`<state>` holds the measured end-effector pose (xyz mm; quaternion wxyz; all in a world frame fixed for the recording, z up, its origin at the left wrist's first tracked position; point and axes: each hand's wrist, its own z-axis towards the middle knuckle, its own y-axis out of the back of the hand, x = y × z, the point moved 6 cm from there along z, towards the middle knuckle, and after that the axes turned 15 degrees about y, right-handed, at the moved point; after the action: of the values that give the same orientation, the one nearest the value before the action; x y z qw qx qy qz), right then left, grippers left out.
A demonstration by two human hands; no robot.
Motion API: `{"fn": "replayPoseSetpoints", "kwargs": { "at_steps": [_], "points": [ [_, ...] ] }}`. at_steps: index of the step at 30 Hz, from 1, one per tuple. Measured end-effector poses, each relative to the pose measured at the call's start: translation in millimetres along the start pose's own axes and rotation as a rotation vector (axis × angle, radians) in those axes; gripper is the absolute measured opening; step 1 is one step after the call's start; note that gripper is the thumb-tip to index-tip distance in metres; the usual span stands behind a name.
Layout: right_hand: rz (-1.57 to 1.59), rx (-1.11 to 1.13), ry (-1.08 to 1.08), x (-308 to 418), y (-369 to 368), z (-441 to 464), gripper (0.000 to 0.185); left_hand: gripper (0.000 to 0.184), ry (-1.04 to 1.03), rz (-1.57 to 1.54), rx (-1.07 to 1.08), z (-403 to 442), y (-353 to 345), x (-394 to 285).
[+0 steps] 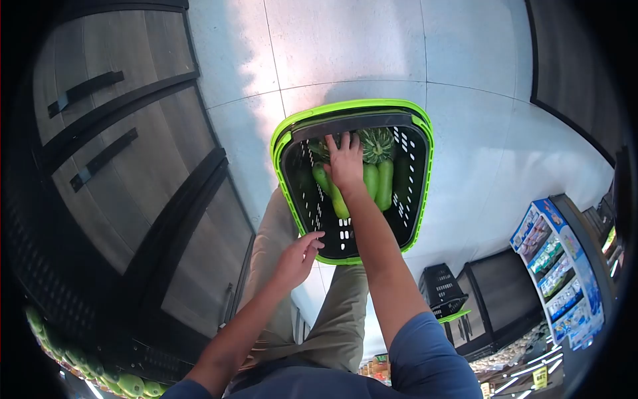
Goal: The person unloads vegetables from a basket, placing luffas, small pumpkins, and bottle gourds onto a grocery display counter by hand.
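My right hand (347, 161) was down inside the basket, its fingers spread and pointing towards the far end, over a dark round melon (319, 147). They seemed to rest on it, though I couldn't tell how firmly, or whether they had any grip. My left hand (297, 261) was at the near left corner of the basket, loosely open with the fingers bent and their tips reaching over the rim; I couldn't tell whether it touched the edge.

The basket (352, 104), black with a bright green rim and slotted walls, was in front of my legs above the pale tiled floor (478, 159). At its far end, just right of my fingers, was a striped round melon (377, 143). Long green gourds (384, 187) lay nearer me: two side by side to the right of my wrist, and more to the left, partly hidden by my hand.

Off to my right was another black basket (440, 287), and past it a display stand (557, 266) with packets on its shelves.
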<state>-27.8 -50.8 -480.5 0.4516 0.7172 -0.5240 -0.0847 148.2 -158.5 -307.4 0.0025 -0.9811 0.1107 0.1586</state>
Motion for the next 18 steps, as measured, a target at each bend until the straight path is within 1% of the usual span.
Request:
{"fn": "replayPoseSetpoints", "kwargs": {
  "at_steps": [2,4,5,6,7,8,9,10,11,13,14,15,17,18],
  "points": [
    [0.011,0.020,0.016,0,-5,-4,0.102,0.034,0.015,-0.133,0.048,5,0,-2],
    [0.036,-0.097,0.057,0,2,-9,0.100,0.035,-0.022,-0.160,0.037,14,7,-15],
    [0.027,-0.092,0.060,3,7,-16,0.100,0.036,-0.058,-0.178,0.018,17,11,-24],
    [0.173,-0.231,0.054,9,22,-26,0.100,0.051,-0.090,-0.266,-0.005,24,14,-29],
    [0.320,-0.371,0.049,13,38,-39,0.099,0.051,-0.097,-0.274,-0.004,31,15,-35],
    [0.311,-0.371,0.052,22,51,-52,0.099,0.063,-0.198,-0.233,-0.143,33,24,-46],
    [0.421,-0.438,0.025,30,69,-70,0.099,0.076,-0.295,-0.189,-0.282,34,32,-57],
    [0.532,-0.507,-0.002,37,85,-88,0.100,0.098,-0.256,-0.135,-0.222,41,34,-61],
    [0.591,-0.515,-0.021,44,98,-105,0.100,0.098,-0.259,-0.137,-0.221,41,35,-68],
    [0.651,-0.523,-0.045,56,114,-135,0.100,0.105,-0.008,-0.443,0.134,42,20,-73],
    [0.628,-0.540,-0.024,61,121,-147,0.100,0.111,0.004,-0.583,0.222,36,16,-89],
    [0.606,-0.556,-0.005,65,127,-158,0.100,0.111,0.006,-0.580,0.226,38,12,-85],
    [0.615,-0.539,-0.010,58,142,-169,0.097,0.115,-0.202,-0.483,0.216,40,10,-81],
    [0.703,-0.477,0.064,53,150,-170,0.095,0.116,-0.174,-0.520,0.225,42,12,-77]
  ]
}}
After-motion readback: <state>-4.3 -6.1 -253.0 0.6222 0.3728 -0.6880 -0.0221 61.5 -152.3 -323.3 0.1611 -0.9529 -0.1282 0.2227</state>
